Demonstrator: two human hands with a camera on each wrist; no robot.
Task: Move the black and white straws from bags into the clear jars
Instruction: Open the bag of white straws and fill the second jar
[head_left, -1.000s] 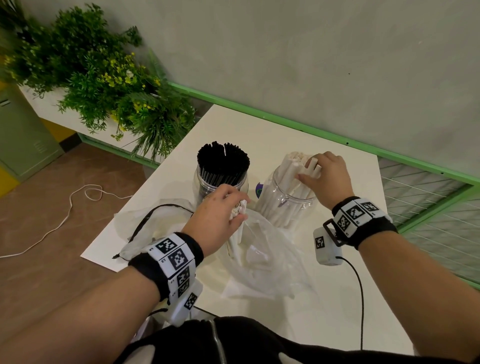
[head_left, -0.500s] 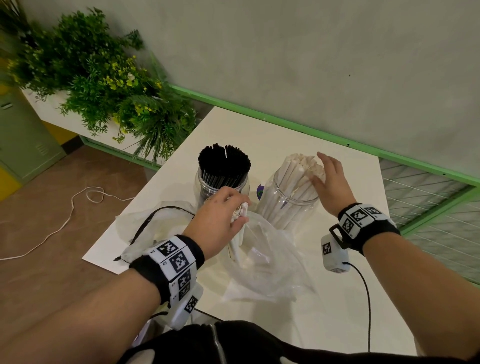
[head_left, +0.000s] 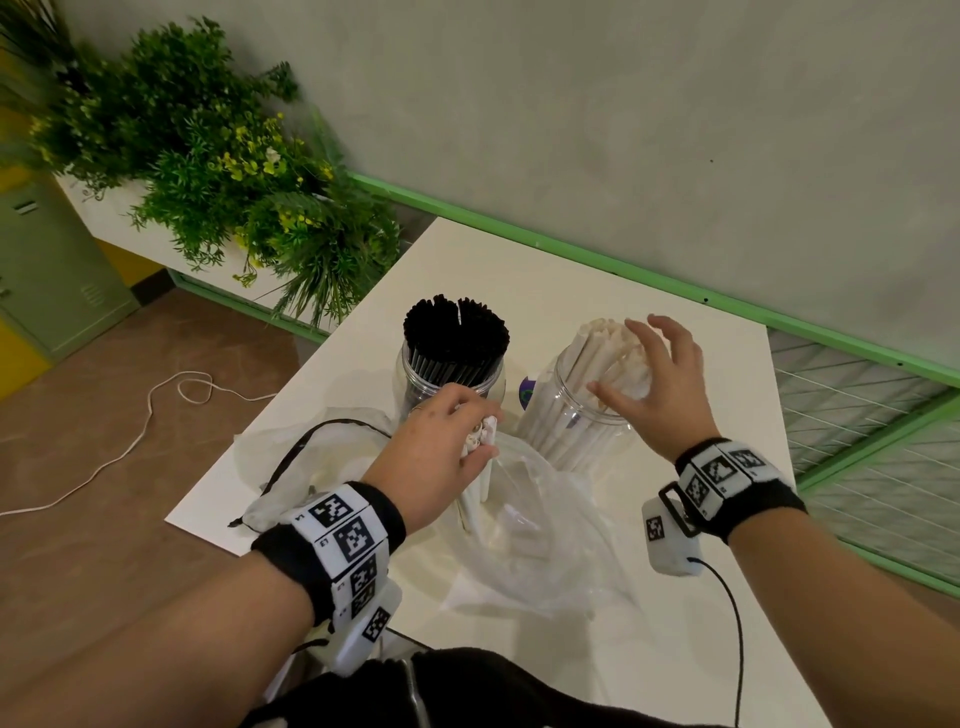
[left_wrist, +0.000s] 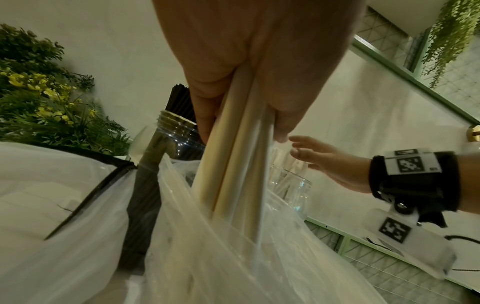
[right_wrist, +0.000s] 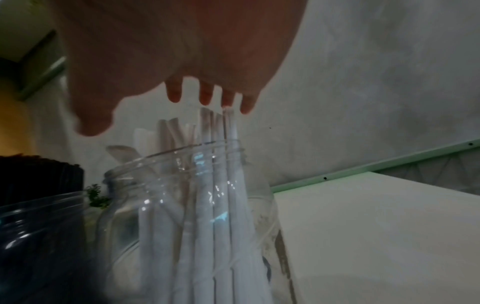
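Left hand (head_left: 434, 457) grip pinches white straws (left_wrist: 233, 164).

The right hand (head_left: 660, 389) has lifted off the white straws (head_left: 613, 358), fingers spread.

Glossy clear plastic jars (head_left: 571, 415), crinkled bag (head_left: 530, 545)
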